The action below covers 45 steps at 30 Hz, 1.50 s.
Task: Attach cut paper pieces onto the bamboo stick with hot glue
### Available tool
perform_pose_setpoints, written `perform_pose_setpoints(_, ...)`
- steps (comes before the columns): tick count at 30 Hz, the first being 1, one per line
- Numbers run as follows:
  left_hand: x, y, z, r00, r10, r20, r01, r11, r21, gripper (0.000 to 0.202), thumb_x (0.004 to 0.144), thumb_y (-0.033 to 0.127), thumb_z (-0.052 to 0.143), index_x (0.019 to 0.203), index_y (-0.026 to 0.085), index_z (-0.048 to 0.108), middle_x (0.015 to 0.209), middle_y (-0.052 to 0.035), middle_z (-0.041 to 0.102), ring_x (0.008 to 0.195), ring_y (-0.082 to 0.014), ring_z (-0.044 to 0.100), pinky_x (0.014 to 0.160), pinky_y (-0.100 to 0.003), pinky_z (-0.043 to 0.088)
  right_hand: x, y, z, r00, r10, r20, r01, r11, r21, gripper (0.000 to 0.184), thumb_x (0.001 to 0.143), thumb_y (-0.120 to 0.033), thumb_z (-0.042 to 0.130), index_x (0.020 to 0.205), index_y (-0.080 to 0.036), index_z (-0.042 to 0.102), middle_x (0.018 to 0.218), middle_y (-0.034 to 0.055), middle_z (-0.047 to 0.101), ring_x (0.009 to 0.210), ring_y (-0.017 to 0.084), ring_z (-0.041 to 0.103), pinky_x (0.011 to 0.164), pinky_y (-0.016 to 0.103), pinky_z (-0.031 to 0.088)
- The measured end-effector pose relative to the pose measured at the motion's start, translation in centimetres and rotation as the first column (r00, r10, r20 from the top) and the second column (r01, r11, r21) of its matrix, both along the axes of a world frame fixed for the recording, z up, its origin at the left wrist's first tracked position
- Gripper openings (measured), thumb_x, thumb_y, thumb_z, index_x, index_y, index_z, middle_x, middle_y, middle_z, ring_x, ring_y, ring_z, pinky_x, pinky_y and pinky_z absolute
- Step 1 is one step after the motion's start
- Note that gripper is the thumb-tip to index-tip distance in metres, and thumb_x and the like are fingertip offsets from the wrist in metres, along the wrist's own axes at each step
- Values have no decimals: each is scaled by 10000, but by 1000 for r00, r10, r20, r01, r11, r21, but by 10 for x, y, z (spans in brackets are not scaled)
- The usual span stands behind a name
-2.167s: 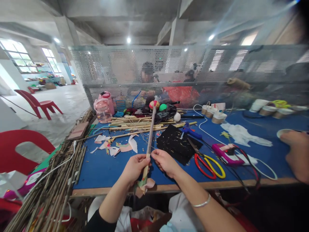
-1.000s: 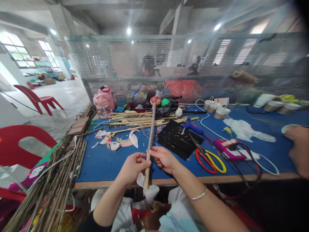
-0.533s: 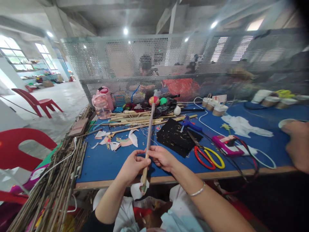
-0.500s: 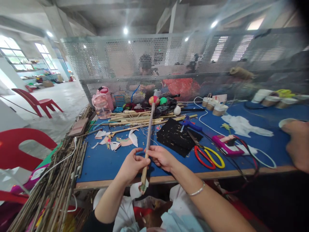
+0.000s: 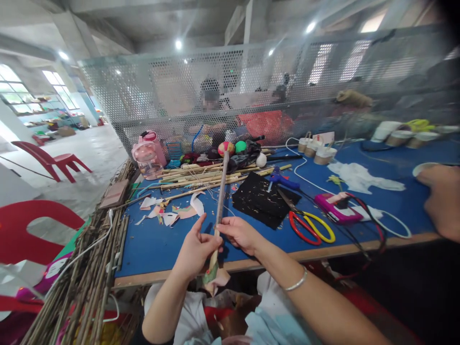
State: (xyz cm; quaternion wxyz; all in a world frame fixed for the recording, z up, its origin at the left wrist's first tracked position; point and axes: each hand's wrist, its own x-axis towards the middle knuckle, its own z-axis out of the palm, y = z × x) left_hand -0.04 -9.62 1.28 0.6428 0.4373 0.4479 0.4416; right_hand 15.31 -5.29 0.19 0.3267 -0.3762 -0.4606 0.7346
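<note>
Left hand (image 5: pixel 196 248) and right hand (image 5: pixel 240 235) clamped their fingers on a slender grey-and-tan stick (image 5: pixel 222 191); peach-and-green papery strip (image 5: pixel 212 274) hung at its six-o'clock end, apparently unfinished.

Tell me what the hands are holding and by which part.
One long stick, held towards its near end: the right hand pinches it, and the left hand grips it slightly nearer the body, just above the paper.

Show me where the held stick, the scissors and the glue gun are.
Held stick (image 5: pixel 222 187): head view, on its grey upper shaft.
Scissors (image 5: pixel 298 211): head view, where blades meet handles.
Glue gun (image 5: pixel 281 178): head view, on its blue body.
</note>
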Motion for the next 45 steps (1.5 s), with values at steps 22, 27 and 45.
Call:
perform_pose_setpoints(22,1,-4,3,955,-54,291,107,980,-169,909,686,233,728,1413,172,186,837,-98,693,690,-179,673,586,-242,508,13,4,5,980,175,-89,-184,977,-105,320,718,-357,646,935,-142,551,432,-105,382,328,9,137,341,163,47)
perform_pose_setpoints(27,-3,-2,2,996,-29,80,38,993,-109,982,660,277,753,1422,132,150,632,-23,660,518,-130,612,425,-158,378,3,3,0,996,94,-10,-94,996,-3,283,694,-376,664,801,-143,544,380,-131,267,318,18,119,322,184,45)
perform_pose_setpoints(45,-2,-6,3,999,-44,16,44,999,-10,1093,623,365,762,1441,141,73,556,21,608,502,-135,579,463,-192,372,-5,-15,8,1000,-20,0,20,1000,-24,403,646,-489,679,718,-186,423,405,-136,253,338,20,115,341,200,35)
